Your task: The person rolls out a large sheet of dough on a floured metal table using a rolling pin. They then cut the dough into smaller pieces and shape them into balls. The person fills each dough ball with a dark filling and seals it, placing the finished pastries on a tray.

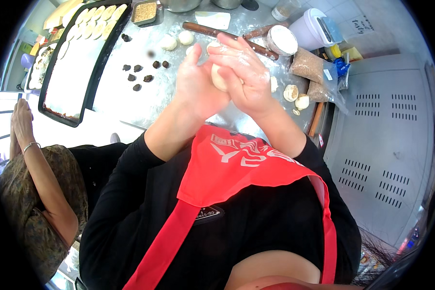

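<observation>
A pale dough ball sits between my two hands above the metal worktable. My left hand cups it from the left, palm turned up. Over its right side my right hand is folded, flour on the fingers, so much of the ball is hidden. Just past my fingertips lie more dough balls, some partly covered by my hands. Several small dark lumps of filling are scattered to the left. Right of my right hand are layered dough pieces with a brown coating.
A black baking tray holds rows of flat oval dough pieces. Behind the hands lie a wooden rolling pin and a white-filled bowl. Bags of grains and a grey metal cabinet stand right. Another person's arm is at left.
</observation>
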Tool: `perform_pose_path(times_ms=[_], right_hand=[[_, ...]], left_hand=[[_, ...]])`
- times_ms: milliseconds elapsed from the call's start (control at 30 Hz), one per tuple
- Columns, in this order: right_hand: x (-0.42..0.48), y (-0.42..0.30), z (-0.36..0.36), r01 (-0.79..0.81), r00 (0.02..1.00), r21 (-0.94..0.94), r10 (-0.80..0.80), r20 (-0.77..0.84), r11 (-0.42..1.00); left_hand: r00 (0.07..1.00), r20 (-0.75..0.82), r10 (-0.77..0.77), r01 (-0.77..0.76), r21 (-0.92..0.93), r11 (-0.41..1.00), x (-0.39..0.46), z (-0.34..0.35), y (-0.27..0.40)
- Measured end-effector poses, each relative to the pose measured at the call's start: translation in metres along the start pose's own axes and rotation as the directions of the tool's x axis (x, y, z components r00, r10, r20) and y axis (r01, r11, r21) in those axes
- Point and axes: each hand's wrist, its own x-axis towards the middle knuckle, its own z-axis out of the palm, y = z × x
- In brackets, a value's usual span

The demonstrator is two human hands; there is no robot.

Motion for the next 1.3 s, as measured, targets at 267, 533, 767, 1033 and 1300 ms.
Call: perform_pose_path(times_ms=[267,533,767,1033,1300], right_hand=[[-0.007,0.005,0.001,-0.130,0.969,0.282,0.182,-0.167,0.951],[-0.002,-0.012,0.003,-0.045,0.992,0.145,0.061,-0.110,0.988],[-0.008,-0.011,0.011,-0.146,0.976,0.030,0.149,-0.160,0.989],[-0.033,0.016,0.007,-0.116,0.992,0.196,0.103,0.073,0.974],[-0.060,0.029,0.017,-0.218,0.967,0.345,0.155,0.201,0.913]], left_hand=[[0.956,0.195,0.220,-0.259,0.206,0.944,0.001,-0.002,-0.015],[0.994,0.104,-0.034,0.009,0.233,0.972,0.013,-0.019,0.002],[0.963,0.020,0.268,-0.269,0.096,0.958,0.013,-0.015,-0.026],[0.997,0.040,0.062,-0.066,0.097,0.993,0.011,-0.037,-0.016],[0.985,-0.140,-0.096,0.102,0.033,0.994,0.020,-0.078,-0.006]])
